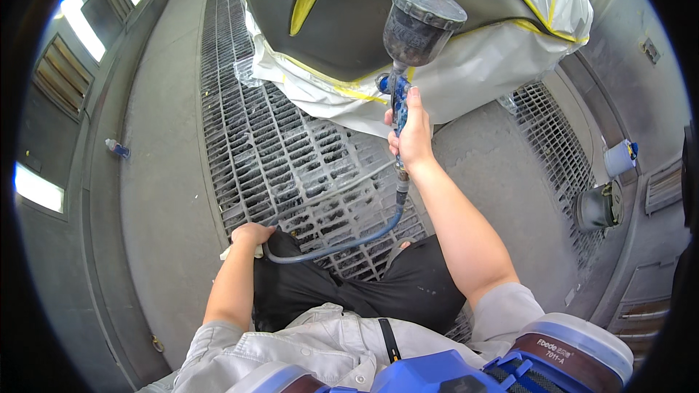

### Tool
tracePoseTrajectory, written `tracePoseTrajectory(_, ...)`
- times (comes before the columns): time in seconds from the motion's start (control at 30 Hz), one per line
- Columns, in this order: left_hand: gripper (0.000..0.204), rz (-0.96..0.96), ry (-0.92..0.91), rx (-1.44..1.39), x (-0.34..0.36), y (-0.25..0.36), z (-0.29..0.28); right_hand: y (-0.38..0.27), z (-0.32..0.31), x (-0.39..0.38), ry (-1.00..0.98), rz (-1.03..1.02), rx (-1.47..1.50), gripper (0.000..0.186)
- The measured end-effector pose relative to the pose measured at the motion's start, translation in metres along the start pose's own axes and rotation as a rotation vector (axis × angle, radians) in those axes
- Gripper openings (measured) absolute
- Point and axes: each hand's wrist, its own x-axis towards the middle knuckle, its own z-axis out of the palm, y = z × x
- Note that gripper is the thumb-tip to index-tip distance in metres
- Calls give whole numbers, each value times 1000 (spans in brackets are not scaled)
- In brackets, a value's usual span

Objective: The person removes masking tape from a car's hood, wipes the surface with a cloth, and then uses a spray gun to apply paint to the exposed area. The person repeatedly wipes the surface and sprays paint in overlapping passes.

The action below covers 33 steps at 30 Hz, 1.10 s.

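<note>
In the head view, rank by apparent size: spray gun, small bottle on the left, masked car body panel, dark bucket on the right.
Largest to smallest, as they look:
1. Masked car body panel
2. Spray gun
3. Dark bucket
4. Small bottle

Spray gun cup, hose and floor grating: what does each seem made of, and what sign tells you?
Cup: probably dull dark plastic, from its moulded-looking lid; metal is possible.
Hose: likely smooth rubber or plastic, bending in a soft curve.
Grating: apparently dull, dusty metal, from its thin, rigid-looking lattice.
</note>
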Motion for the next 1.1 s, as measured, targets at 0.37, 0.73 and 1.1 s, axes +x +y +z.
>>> tracePoseTrajectory(0.37, 88, 165, -120, -293, 15, 1, -4, -147, 71, 31, -195, -182, 158, 70)
tracePoseTrajectory(0.73, 91, 238, -70, -380, 10, 14, -2, -205, 74, 27, -217, -244, 109, 66)
tracePoseTrajectory(1.1, 36, 569, 593, -377, -93, 57, -31, -149, -29, -52, 62, -222, 204, 70)
